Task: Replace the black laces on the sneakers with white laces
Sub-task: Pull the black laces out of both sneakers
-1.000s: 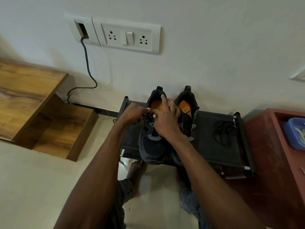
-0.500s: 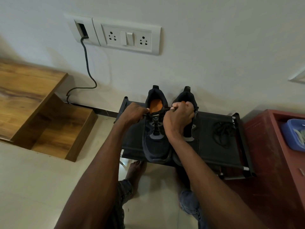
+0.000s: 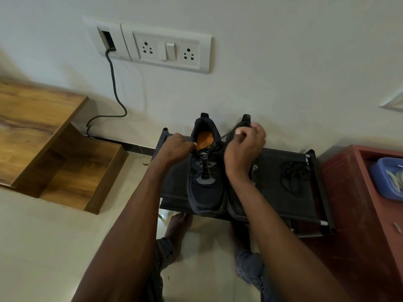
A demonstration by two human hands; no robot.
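Right hand (image 3: pixel 245 147) now pinches the thin black lace (image 3: pixel 224 136) and draws it taut up and right, out of the left dark mesh sneaker (image 3: pixel 206 182) on the black fabric shoe rack (image 3: pixel 283 192). Left hand (image 3: pixel 176 147), fingers curled, grips that sneaker's collar. Against 0.5 s ago the right hand sits higher and farther right; unlacing underway, 1 loose black lace coil (image 3: pixel 294 177) lying on the rack.

The sneakers (image 3: pixel 206 188) look like matt black cloth. The rack (image 3: pixel 281 192) has dull fabric. The shelf (image 3: pixel 32 118) is grained wood, the floor (image 3: pixel 43 247) glossy.

My two sneakers (image 3: pixel 206 177) stand side by side on the rack (image 3: pixel 281 192) against the wall; a loose lace (image 3: pixel 294 175) lies to their right.
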